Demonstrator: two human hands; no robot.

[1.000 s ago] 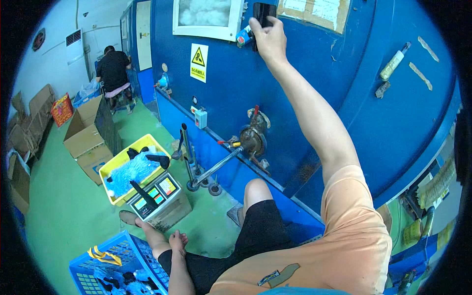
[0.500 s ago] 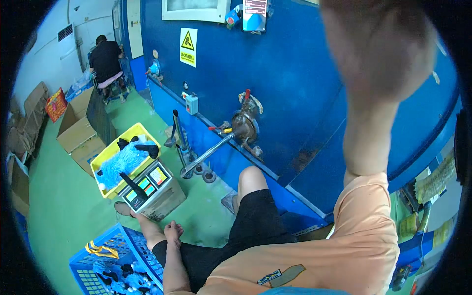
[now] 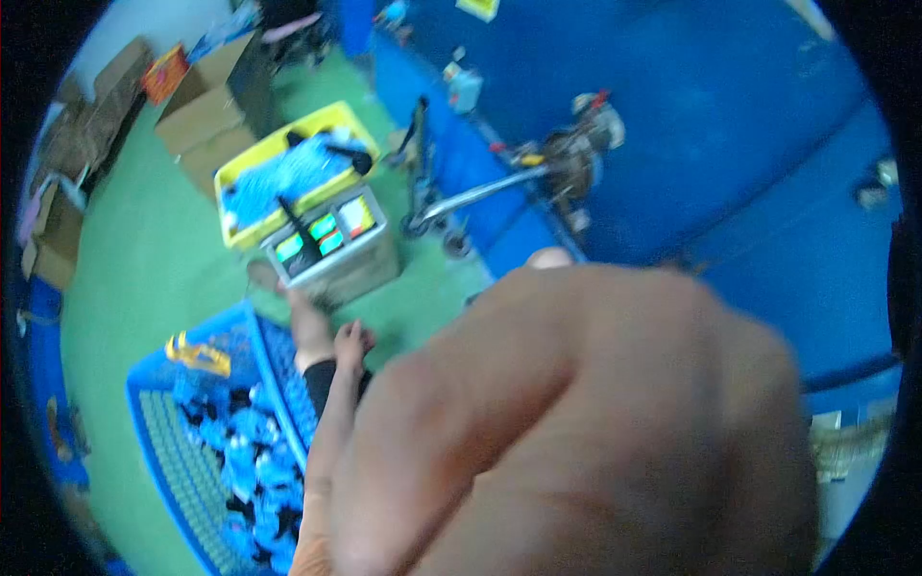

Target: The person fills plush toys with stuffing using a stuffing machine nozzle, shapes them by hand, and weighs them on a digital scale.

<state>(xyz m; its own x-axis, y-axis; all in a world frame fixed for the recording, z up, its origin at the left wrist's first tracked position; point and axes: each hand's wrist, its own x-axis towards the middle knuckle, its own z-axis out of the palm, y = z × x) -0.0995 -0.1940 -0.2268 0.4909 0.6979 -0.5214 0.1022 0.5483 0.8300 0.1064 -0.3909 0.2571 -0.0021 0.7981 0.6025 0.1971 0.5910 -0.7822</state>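
Note:
My right hand (image 3: 595, 432) looms very close to the camera and covers much of the lower view. It is blurred; its fingertips and anything in them are hidden. Lower left of centre, my left hand (image 3: 353, 341) is beside my leg, small in view, its fingers curled and nothing seen in them. Nearest to it is a blue plastic basket (image 3: 252, 336) with several blue, black and white furry plush pieces (image 3: 259, 461) inside. A yellow strap-like piece (image 3: 197, 355) hangs on the basket's rim.
Beyond my foot stands a grey box-shaped device (image 3: 351, 269) with a labelled top. Behind it a yellow crate (image 3: 229, 226) holds blue plush. An open cardboard box (image 3: 216, 115) is farther back. A metal lever (image 3: 485, 192) juts from the blue machine (image 3: 711, 125) at right.
My right hand has come down from the upper right to the lower middle, covering my lap. The view has tilted down, showing more of the basket. My left hand stays beside my leg.

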